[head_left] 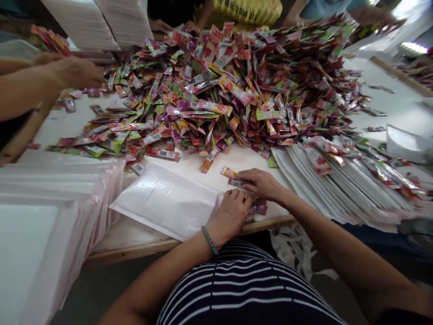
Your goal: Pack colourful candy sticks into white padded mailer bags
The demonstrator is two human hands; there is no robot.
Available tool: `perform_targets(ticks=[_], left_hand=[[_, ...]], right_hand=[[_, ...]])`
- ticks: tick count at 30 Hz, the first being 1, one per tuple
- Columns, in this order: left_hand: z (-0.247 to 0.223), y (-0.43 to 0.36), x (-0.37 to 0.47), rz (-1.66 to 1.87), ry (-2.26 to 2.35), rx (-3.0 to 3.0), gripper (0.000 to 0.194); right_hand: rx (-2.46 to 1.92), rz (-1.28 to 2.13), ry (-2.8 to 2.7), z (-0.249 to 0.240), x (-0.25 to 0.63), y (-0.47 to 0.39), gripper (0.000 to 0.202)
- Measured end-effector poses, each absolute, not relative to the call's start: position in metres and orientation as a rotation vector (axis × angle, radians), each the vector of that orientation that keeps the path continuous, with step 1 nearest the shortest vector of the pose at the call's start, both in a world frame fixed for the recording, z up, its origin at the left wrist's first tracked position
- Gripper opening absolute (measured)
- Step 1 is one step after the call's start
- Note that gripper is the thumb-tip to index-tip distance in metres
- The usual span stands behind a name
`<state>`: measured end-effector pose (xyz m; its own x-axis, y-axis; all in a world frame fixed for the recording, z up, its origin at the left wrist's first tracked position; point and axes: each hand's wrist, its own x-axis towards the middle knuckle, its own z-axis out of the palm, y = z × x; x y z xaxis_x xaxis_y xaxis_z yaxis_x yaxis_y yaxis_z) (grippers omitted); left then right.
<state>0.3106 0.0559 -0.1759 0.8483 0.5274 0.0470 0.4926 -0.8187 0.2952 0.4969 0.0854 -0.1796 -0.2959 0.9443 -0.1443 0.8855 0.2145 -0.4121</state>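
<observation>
A white padded envelope (176,201) lies flat at the table's front edge. My left hand (235,207), with a beaded bracelet at the wrist, is closed at the envelope's right end, its fingers curled over the edge there. Against it, my right hand (264,183) is closed over a few small stick sachets (237,181); some purple-red sachet ends (260,208) show below it. How far the sachets reach toward the envelope's mouth is hidden by my fingers. A single orange sachet (209,160) lies just beyond my hands.
A large heap of colourful sachets (216,90) covers the middle of the table. Stacked white envelopes (67,198) stand on the left; more envelopes (314,180), topped with sachets, lie on the right. A co-worker's blurred hand (74,72) is at the left; other people's hands are behind the heap.
</observation>
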Motion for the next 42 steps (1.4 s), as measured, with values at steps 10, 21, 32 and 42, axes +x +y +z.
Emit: perform_targets(ticks=[10, 21, 32, 42], left_hand=[[-0.178, 0.059, 0.311, 0.246, 0.859, 2.643, 0.045], [-0.177, 0.062, 0.311, 0.219, 0.880, 2.602, 0.063], [-0.174, 0.067, 0.313, 0.125, 0.855, 2.625, 0.065], [-0.189, 0.061, 0.313, 0.513, 1.285, 2.534, 0.090]], right_hand=[[-1.572, 0.241, -2.544, -0.164, 0.433, 0.168, 0.038], [-1.899, 0.181, -2.438, -0.159, 0.483, 0.165, 0.034], [-1.775, -0.149, -2.530, -0.163, 0.490, 0.195, 0.035], [-1.575, 0.592, -2.651, -0.171, 0.502, 0.106, 0.040]])
